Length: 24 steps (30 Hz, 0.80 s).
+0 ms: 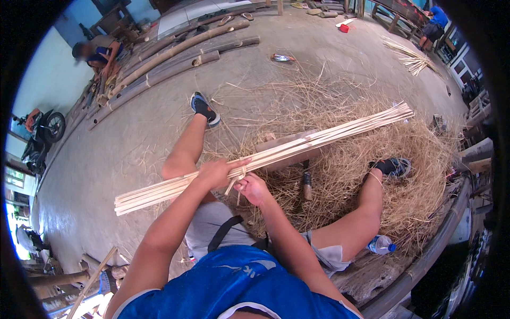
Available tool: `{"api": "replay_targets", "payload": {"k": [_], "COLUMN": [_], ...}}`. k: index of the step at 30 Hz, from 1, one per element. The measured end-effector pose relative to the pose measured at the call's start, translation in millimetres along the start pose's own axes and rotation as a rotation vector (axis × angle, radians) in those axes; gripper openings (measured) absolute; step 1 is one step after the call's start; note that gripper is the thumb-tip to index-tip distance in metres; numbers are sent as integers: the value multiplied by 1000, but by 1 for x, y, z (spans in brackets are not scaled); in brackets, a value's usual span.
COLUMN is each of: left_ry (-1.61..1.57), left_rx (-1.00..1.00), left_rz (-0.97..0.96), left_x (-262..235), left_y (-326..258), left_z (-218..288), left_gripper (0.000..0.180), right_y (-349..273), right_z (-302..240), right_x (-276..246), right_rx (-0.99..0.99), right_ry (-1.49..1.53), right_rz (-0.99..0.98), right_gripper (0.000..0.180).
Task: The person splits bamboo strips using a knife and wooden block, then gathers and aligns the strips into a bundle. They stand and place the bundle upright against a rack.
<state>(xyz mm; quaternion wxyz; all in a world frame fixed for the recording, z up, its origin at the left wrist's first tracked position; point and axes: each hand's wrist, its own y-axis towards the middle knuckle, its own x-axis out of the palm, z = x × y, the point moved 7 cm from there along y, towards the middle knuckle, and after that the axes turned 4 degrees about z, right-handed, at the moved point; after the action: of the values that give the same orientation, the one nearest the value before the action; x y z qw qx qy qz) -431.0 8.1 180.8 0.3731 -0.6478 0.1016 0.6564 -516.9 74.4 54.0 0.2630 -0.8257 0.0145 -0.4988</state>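
Observation:
A long bundle of pale split bamboo strips (340, 133) lies slantwise across my lap, its far right end higher in view. My left hand (215, 174) is closed on the bundle left of its middle, fingers pressed along the strips. Just right of it, a thin bamboo tie (240, 174) goes around the bundle, with loose ends hanging below. My right hand (252, 188) is closed, its fingertips pinching the tie close to the bundle's lower edge. Beneath the strips rests a thick bamboo piece (291, 151), and a wooden-handled knife (307, 187) stands below it.
Bamboo shavings (340, 202) heap up between and beyond my legs. Bamboo poles (175, 53) lie at the far left, near a seated person (103, 56). A water bottle (381, 244) is by my right thigh. Another person (435, 24) stands far right, beyond a strip pile (411, 57).

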Motion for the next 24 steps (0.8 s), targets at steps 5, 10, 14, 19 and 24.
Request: {"api": "replay_targets", "payload": {"k": [5,10,14,19,24], "left_ry": [-37,-35,-54,-94,-103], "left_rx": [-1,-70,-53,-37,-14], "left_rz": [31,-8,-1,-7,20], "left_x": [2,7,6,7,13], "left_y": [0,2,1,1,5], "left_z": [-1,-4,-4,-5,-9], "left_gripper": [91,97,100,97,97], "right_y": [-4,-2,-2,-3,-14], "right_z": [4,2,-2,5,11], "right_x": [0,-11,-18,-9,-2], "right_rx": [73,44,-1,-8,141], "right_ry": [116,-303,-352,-160,71], "right_rz": [30,192,195,16,8], "right_gripper": [14,27,29,27,30]}}
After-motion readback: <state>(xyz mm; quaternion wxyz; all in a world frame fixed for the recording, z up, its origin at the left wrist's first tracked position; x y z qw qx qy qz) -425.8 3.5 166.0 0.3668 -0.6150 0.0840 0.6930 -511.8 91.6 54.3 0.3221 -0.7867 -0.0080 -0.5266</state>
